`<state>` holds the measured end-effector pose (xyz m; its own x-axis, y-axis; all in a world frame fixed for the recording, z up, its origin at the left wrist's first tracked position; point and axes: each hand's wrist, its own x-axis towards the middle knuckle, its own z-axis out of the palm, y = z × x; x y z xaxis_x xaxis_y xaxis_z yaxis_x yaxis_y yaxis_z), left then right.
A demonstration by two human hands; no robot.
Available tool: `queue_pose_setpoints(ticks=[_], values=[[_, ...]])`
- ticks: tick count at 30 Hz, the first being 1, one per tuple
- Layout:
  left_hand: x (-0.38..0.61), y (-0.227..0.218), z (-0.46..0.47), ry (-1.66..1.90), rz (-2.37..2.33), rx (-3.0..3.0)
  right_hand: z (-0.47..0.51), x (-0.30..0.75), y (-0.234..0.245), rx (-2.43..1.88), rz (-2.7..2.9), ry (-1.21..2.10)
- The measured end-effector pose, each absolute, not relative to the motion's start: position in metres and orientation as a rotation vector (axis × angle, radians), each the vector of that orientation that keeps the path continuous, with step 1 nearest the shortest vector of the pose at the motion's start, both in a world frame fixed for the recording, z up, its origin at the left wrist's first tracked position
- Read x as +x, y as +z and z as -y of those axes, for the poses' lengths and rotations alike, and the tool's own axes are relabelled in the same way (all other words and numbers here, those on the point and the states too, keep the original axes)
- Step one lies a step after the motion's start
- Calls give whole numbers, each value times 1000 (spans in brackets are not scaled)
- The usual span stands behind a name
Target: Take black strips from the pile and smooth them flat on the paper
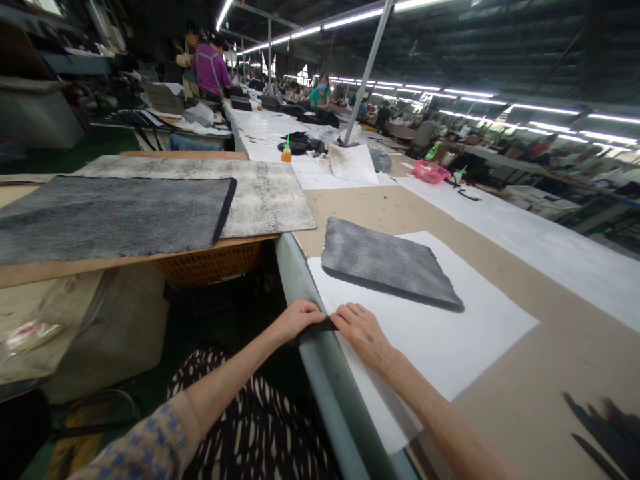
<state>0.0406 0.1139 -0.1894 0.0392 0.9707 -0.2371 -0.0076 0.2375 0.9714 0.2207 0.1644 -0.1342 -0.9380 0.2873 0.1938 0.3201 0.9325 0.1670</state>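
Observation:
My left hand (298, 319) and my right hand (362, 329) meet at the table's rounded grey edge (320, 363). Both pinch a small black strip (320, 326) between them, fingers curled on it. The strip lies at the near corner of a white paper sheet (450, 333). A grey fuzzy fabric piece (387, 261) with a dark edge lies on that sheet just beyond my hands, untouched.
To the left a board (75, 270) over an orange crate (210, 263) carries a large grey fabric (110, 213) and a mottled sheet (270, 193). Farther along are a glue bottle (287, 152), a pink basket (431, 171) and seated workers. Dark pieces (600, 427) lie near right.

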Motion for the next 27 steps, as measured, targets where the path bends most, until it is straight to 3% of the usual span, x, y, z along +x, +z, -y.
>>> queue_pose_setpoints(ticks=[8,16,27], values=[[34,-202,-118,975,-1236,1073,-178,255,-135,-526,2855,-234],[12,-225,-107,989,-1295,1040,-165,219,-139,-381,2926,-479],[-1,-198,-88,972,-1329,1054,-170,238,-138,-319,2981,-618]])
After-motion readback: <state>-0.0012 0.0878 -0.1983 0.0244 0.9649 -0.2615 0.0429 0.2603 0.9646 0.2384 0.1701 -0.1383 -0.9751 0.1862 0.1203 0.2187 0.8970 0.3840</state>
